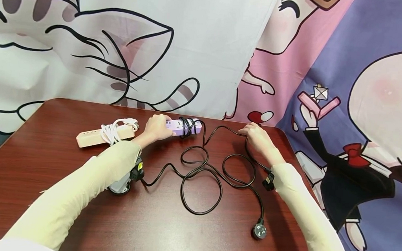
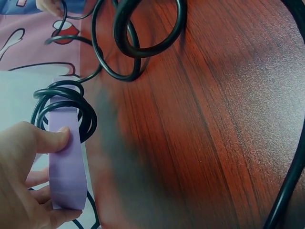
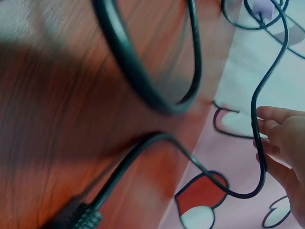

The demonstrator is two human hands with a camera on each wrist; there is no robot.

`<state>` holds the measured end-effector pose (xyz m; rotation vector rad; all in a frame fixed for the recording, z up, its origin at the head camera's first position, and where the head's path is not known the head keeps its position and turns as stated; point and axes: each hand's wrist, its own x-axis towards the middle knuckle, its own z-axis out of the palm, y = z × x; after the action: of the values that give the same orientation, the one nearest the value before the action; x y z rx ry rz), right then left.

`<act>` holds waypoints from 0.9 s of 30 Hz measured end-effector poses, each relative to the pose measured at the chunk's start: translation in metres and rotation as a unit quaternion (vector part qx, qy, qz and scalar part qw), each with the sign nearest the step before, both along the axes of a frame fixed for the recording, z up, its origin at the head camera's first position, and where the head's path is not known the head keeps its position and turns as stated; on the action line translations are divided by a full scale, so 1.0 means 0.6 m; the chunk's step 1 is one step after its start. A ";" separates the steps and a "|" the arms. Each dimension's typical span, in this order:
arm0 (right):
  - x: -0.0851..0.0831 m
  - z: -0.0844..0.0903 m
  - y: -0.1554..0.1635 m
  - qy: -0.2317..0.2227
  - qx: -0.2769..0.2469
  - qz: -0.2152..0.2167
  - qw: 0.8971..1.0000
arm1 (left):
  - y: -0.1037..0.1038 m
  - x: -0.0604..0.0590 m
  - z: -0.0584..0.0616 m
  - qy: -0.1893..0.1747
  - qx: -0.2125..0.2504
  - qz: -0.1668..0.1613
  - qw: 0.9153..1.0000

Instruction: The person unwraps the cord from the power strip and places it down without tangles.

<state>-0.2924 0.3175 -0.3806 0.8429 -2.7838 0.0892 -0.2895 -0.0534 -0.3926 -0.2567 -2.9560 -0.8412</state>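
At the back of the table my left hand (image 1: 156, 126) grips a purple power strip (image 1: 174, 126), thumb on one face in the left wrist view. Several turns of black cord (image 2: 88, 119) wrap the strip's far end. My right hand (image 1: 258, 140) pinches a stretch of that black cord (image 3: 254, 109) near the back right edge, fingers against it in the right wrist view. Between the hands and the front, the cord lies in loose loops. A round black plug (image 1: 259, 230) rests on the table at front right.
Left of my left hand lies a beige power strip (image 1: 90, 138) with a white cord (image 1: 109, 133) wound round it. A grey object (image 1: 120, 186) is partly hidden under my left forearm. The brown table (image 1: 135, 234) ends at a cartoon-printed curtain (image 1: 220, 64).
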 end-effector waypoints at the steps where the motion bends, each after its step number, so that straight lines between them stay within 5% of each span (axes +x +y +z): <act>1: 0.001 0.002 -0.005 0.002 -0.001 0.003 1.000 | 0.000 0.000 0.001 -0.002 0.000 0.000 1.000; 15: -0.006 0.015 -0.065 0.029 -0.039 0.046 0.998 | 0.005 0.002 0.006 -0.011 -0.002 0.010 1.000; 27: -0.024 0.033 -0.134 0.051 -0.119 0.003 0.992 | 0.005 0.005 0.010 0.002 0.001 0.004 1.000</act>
<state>-0.3068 0.2372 -0.3607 0.7717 -2.6084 0.3608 -0.2867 -0.0505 -0.3866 -0.2450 -2.9507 -0.8425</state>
